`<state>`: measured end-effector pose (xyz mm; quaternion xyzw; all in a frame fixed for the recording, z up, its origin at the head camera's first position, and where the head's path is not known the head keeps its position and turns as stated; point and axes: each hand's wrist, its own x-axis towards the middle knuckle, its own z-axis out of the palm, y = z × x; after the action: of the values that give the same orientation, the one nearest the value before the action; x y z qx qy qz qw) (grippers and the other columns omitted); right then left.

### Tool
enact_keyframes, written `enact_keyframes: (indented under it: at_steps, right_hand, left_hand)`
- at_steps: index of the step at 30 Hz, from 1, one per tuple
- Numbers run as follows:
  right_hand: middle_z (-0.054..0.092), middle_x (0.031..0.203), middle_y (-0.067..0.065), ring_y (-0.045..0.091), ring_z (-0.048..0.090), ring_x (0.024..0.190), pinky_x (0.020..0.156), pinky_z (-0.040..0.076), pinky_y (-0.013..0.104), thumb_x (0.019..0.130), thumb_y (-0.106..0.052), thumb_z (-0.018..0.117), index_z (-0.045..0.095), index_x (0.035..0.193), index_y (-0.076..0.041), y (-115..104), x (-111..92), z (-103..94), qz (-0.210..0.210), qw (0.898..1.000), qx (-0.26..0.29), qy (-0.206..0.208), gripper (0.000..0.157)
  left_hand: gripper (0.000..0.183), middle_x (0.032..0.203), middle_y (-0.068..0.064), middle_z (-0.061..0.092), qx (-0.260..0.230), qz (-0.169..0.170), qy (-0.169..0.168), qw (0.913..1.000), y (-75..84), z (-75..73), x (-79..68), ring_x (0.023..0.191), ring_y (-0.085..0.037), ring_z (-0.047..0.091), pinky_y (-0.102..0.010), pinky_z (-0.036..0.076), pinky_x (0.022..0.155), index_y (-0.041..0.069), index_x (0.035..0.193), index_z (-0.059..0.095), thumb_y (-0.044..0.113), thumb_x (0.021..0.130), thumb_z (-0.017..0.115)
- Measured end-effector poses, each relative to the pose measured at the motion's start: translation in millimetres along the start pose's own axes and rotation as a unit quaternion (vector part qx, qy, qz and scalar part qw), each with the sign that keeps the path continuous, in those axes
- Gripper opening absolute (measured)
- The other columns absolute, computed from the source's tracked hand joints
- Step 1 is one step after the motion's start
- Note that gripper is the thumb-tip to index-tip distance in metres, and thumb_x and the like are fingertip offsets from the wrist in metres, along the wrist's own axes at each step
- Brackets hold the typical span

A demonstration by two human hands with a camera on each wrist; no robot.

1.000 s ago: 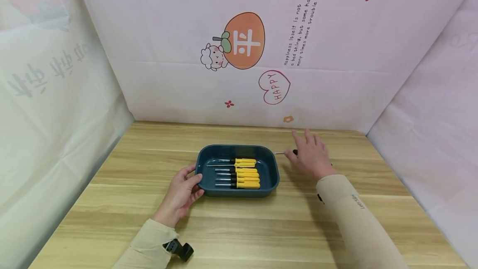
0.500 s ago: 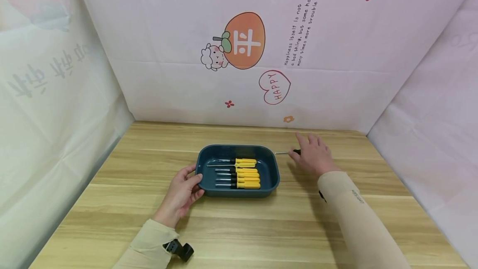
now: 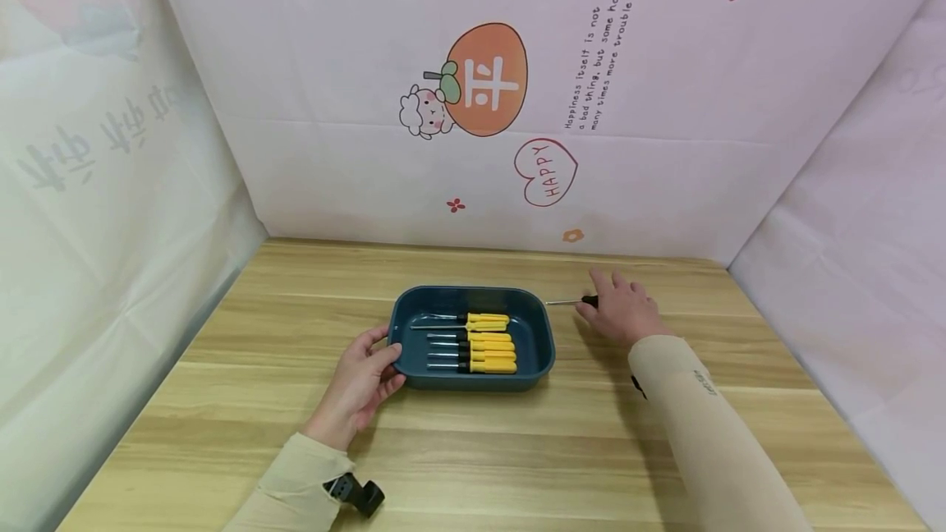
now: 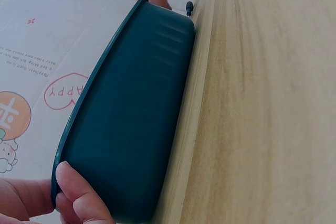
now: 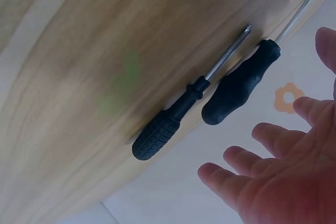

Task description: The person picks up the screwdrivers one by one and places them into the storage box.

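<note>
My left hand (image 3: 356,384) pinches the left rim of a dark teal rectangular tray (image 3: 473,381), thumb over the edge and fingers outside. Inside lie several screwdrivers (image 3: 491,355) with yellow handles, their shafts pointing left. To the right of the tray, my right hand (image 3: 624,310) hovers palm down with fingers spread, holding nothing. Below it are two black-handled screwdrivers, best seen in the right wrist view: one with a ribbed grip (image 5: 157,135), the other with a smooth bulged grip (image 5: 236,90). In the head view the hand mostly hides them, leaving a metal shaft (image 3: 565,302) showing.
The wooden table (image 3: 473,458) ends at the back against a white printed cloth wall (image 3: 340,162). Similar cloth hangs along the left (image 3: 111,253) and right (image 3: 850,220) sides. A black strapped device (image 3: 355,493) sits on the left wrist.
My right hand has drifted slightly right and towards me, uncovering a bit more of a black screwdriver's collar. The left hand and the tray have stayed in place.
</note>
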<state>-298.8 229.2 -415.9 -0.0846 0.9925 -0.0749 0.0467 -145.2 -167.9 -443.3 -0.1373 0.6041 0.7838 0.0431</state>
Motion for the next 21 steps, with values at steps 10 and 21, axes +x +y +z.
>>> enact_keyframes:
  at_steps: [10, 21]
  right_hand:
    - [0.028, 0.162, 0.035, 0.066, 0.030, 0.140, 0.103, 0.038, 0.079, 0.105, -0.050, 0.053, 0.022, 0.166, -0.012, 4.2, 1.5, 4.6, -0.005, 1.000, -0.008, -0.009, 0.078]
    - [0.039, 0.158, 0.030, 0.063, 0.041, 0.135, 0.099, 0.043, 0.076, 0.108, -0.046, 0.049, 0.038, 0.161, -0.012, 7.3, 7.3, 11.0, -0.005, 1.000, -0.013, -0.024, 0.065]
  left_hand:
    - [0.050, 0.112, -0.014, 0.056, 0.001, 0.003, -0.004, 1.0000, -0.1, 0.6, -0.4, 0.076, -0.012, 0.061, -0.019, 0.057, 0.067, 0.008, 0.156, 0.040, 0.012, 0.108, 0.054]
    - [0.050, 0.112, -0.014, 0.055, 0.000, 0.003, -0.002, 1.0000, -1.1, 0.1, -0.3, 0.076, -0.012, 0.061, -0.019, 0.057, 0.067, 0.008, 0.156, 0.041, 0.011, 0.108, 0.055]
